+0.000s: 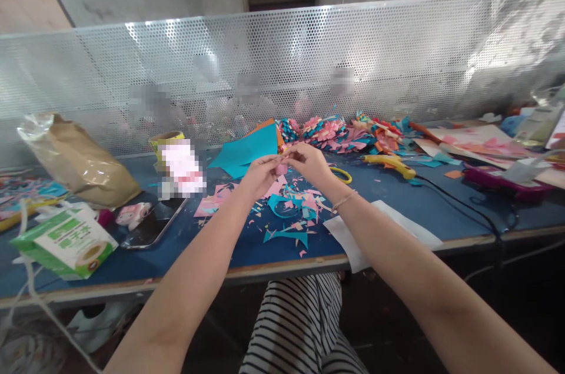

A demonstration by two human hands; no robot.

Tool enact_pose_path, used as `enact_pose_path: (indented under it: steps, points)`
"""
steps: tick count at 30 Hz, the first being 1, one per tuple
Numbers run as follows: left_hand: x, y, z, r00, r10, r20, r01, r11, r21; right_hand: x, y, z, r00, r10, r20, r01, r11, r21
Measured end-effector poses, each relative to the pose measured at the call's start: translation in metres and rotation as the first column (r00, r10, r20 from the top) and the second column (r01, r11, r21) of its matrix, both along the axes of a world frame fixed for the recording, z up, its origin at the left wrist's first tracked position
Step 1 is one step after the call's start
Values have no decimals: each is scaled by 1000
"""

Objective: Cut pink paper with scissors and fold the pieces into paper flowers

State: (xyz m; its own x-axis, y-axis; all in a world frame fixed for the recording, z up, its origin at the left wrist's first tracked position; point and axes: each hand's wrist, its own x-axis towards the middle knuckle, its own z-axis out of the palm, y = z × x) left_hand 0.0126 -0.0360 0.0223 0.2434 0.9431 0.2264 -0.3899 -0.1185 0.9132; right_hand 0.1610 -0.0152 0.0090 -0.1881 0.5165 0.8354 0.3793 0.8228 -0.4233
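Observation:
Above the middle of the table, my left hand [263, 175] and my right hand [308, 159] meet at the fingertips. Both are closed in a pinch on a small pink paper piece [281, 169]; its exact shape is partly covered by my fingers. Below them lie scattered pink and blue paper scraps [302, 203], among them a curved blue offcut [286, 239]. Just beyond my left hand rest blue paper sheets [247, 149]. To the right of my right wrist, a yellow ring-shaped handle [342, 175] shows, perhaps of scissors.
A pile of fringed paper flowers [329, 132] stands against the perforated metal screen [397, 56]. On the right are a yellow glue gun [388, 165] with its cord and a white sheet [397, 227]. At left are a brown paper bag [83, 162], a green-white box [66, 238] and a phone [154, 224].

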Motion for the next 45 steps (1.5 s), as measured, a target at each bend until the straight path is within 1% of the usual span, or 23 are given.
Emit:
enact_pose_path:
  steps: [9,15,20,24,27,30,32,34,35,37,39,40,42,45]
  points:
    - [0,-1,0,1000,-23,-4,23,999,31,-2,1,-1,994,63,-88,-72,992,-101]
    - [-1,1,-1,999,-14,-33,17,996,87,-2,3,-1,978,142,-151,-171,965,-199]
    - [0,2,-1,999,-22,-36,26,995,101,-1,2,1,984,116,-135,-144,967,-213]
    - [1,0,-1,999,-20,-34,23,995,97,-1,2,2,977,127,-169,-161,965,-208]
    - [2,0,-1,999,-5,-33,8,995,102,-1,2,3,974,129,-185,-167,963,-213]
    - [3,2,-2,999,38,-21,-36,995,92,-1,2,3,965,137,-223,-189,954,-231]
    - [2,3,-3,995,79,-56,-72,990,123,-1,2,3,954,146,-263,-213,945,-247]
    - [2,4,-4,979,151,-138,-117,967,226,-1,2,2,943,142,-301,-225,938,-263]
    - [1,4,-4,961,204,-185,-142,943,301,-1,2,2,937,137,-320,-229,934,-273]
    - [0,3,-4,902,333,-274,-180,868,463,-2,2,2,924,131,-359,-245,923,-296]
    - [-1,2,-3,831,455,-321,-205,786,584,-3,2,1,913,133,-386,-267,909,-319]
    - [-1,1,-3,802,498,-330,-214,755,619,-4,2,1,910,139,-391,-279,902,-329]
    - [-2,0,-2,771,544,-330,-235,725,647,-5,2,0,907,157,-390,-300,893,-337]
    - [-2,0,-3,767,554,-324,-251,724,643,-6,2,-1,903,183,-388,-323,885,-335]
